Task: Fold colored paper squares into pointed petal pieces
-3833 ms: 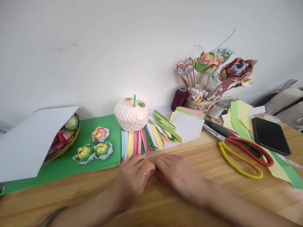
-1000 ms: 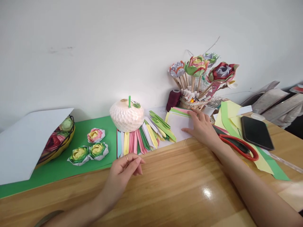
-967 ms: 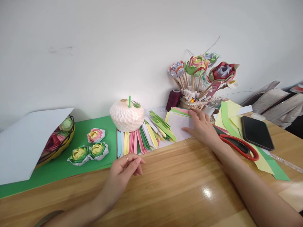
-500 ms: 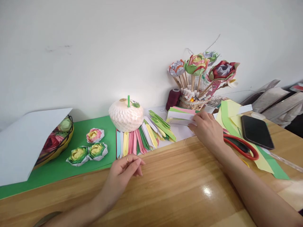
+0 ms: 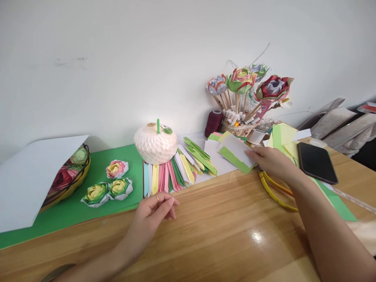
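My right hand (image 5: 272, 160) pinches several small paper sheets (image 5: 235, 150), white and light green with a yellow edge, tilted over the back of the table. Under and behind them lie a white sheet (image 5: 212, 152) and more coloured paper. Near the front edge of the folded paper strips (image 5: 169, 176), my left hand (image 5: 157, 207) rests loosely closed, thumb against the fingers, with nothing visible in it. The strips are pink, yellow, green, white and blue, fanned out beside a white textured round container (image 5: 155, 145) with a green straw.
Three paper flowers (image 5: 120, 188) lie on green card (image 5: 100, 154), by a basket (image 5: 80, 176) partly under white paper (image 5: 44, 168). Paper flowers on sticks (image 5: 241, 80) stand behind, next to dark thread (image 5: 213, 123). At right are yellow-handled scissors (image 5: 276, 197) and a phone (image 5: 317, 162).
My right hand has moved right and slightly down, bringing a few sheets away from the paper stack at the back. The red-handled scissors are now hidden behind my forearm; yellow handles show. My left hand stays put.
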Demonstrator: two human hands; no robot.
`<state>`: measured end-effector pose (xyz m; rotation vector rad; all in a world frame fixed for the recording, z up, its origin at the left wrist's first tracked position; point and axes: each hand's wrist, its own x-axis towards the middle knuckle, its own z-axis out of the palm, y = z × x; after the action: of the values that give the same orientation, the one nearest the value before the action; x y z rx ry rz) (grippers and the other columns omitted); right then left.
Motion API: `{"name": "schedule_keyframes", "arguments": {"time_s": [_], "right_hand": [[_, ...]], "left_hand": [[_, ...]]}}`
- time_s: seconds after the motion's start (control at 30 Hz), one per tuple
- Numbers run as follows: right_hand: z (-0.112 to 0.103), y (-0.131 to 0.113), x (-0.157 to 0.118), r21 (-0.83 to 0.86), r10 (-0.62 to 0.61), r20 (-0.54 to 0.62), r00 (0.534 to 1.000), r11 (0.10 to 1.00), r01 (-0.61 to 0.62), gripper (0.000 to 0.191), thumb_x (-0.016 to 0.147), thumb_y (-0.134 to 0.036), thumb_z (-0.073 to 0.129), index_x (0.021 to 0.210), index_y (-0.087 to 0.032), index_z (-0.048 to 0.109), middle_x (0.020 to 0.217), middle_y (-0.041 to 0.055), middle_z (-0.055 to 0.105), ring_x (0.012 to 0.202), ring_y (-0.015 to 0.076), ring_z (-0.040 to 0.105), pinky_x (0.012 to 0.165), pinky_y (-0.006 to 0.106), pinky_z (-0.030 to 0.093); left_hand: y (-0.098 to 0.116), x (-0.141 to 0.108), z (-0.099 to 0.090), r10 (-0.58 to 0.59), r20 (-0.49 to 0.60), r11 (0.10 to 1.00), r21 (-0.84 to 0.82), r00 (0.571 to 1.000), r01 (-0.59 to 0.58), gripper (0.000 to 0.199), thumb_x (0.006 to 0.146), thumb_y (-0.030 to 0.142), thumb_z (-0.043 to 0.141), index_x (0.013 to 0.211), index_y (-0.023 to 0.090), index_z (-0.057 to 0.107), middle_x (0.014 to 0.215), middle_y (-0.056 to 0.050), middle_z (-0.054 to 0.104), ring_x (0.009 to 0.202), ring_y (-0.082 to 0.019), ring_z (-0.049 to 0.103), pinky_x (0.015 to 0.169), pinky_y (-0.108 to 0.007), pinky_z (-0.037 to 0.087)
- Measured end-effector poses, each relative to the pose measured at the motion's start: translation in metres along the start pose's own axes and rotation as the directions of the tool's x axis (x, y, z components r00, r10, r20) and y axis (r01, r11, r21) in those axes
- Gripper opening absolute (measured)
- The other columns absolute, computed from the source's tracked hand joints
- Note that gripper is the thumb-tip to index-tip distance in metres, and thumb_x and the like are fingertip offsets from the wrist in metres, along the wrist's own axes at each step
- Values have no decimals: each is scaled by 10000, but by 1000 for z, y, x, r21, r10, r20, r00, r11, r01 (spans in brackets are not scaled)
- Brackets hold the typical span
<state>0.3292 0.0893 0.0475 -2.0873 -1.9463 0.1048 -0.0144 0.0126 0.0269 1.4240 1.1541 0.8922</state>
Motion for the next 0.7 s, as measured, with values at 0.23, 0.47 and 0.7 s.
{"name": "schedule_keyframes", "arguments": {"time_s": [0.23, 0.47, 0.7], "right_hand": [[-10, -10, -11, 3, 37, -263, 964, 999, -38, 428, 920, -413, 328, 1190, -235, 609, 1251, 153, 500, 1096, 381, 452, 762, 450, 388], [-18, -51, -36, 493, -181, -137, 974, 841, 225, 365, 835, -535, 543, 831, -202, 691, 816, 59, 659, 746, 220, 591, 641, 317, 461], [10, -98, -57, 718, -532, 504, 680, 696, 12, 292, 834, -445, 563, 799, -162, 622, 675, -15, 564, 593, 109, 472, 512, 211, 358]], "left_hand": [[-5, -1, -1, 107, 30, 992, 67, 994, -109, 241, 851, 299, 493, 762, 160, 668, 579, 1, 625, 554, -112, 583, 541, -194, 487], [-4, -10, 3, 748, 74, 533, 526, 660, -663, 163, 870, 99, 521, 986, 162, 617, 938, -47, 649, 901, -159, 600, 799, -280, 499], [-10, -10, 7, 796, 456, -14, 672, 399, -740, 183, 915, 112, 489, 998, 138, 650, 987, -53, 683, 984, -187, 588, 975, -369, 426]]}}
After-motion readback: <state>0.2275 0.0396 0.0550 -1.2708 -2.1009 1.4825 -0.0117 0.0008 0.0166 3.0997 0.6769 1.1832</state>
